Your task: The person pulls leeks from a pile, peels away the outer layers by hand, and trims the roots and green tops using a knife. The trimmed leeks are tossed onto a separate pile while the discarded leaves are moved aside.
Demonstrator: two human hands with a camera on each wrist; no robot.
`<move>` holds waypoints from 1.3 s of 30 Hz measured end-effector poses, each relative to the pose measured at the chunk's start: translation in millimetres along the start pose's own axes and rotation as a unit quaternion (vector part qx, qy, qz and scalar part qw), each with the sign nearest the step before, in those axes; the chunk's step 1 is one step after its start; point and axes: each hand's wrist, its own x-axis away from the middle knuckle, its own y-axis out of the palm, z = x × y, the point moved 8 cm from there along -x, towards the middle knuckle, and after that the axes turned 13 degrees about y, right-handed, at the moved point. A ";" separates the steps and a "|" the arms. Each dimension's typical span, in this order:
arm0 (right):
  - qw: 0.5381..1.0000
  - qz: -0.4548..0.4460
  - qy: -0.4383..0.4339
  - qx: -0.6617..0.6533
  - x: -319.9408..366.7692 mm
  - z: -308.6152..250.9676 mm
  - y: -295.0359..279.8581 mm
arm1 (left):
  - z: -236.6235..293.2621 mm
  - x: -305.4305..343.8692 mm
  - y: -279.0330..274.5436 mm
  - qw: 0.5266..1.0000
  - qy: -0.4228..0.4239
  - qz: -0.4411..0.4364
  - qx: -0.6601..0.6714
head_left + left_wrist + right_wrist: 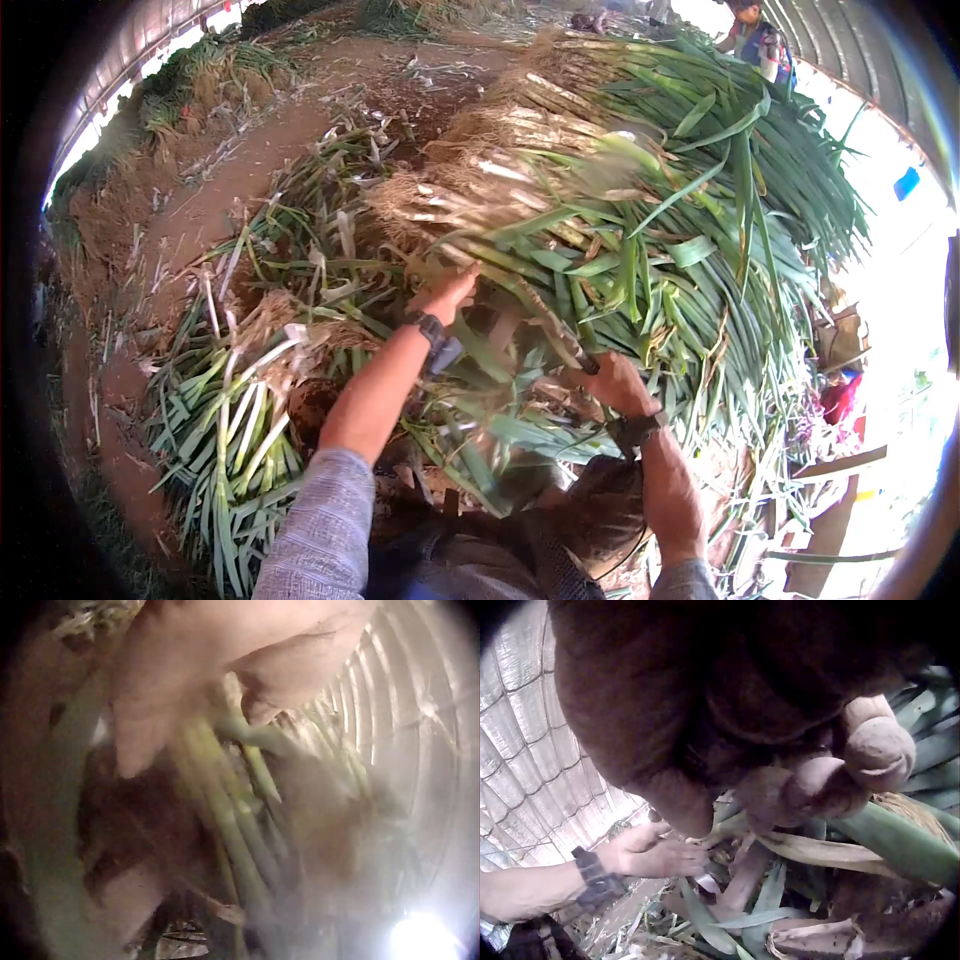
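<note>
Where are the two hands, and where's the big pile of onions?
left hand [450,293]: head view, on the back of the hand.
right hand [617,383]: head view, on the back of the hand.
onions [650,200]: head view, on the green leaves mid-pile.

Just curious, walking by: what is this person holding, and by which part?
Long green onions with pale stalks: the left hand grips a few by the pale stalks, the right hand curls round a green leafy part.
</note>
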 end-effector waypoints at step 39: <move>0.988 -0.062 -0.063 0.124 6.0 20.3 2.8 | -17.5 51.1 -34.3 0.988 0.001 0.147 0.053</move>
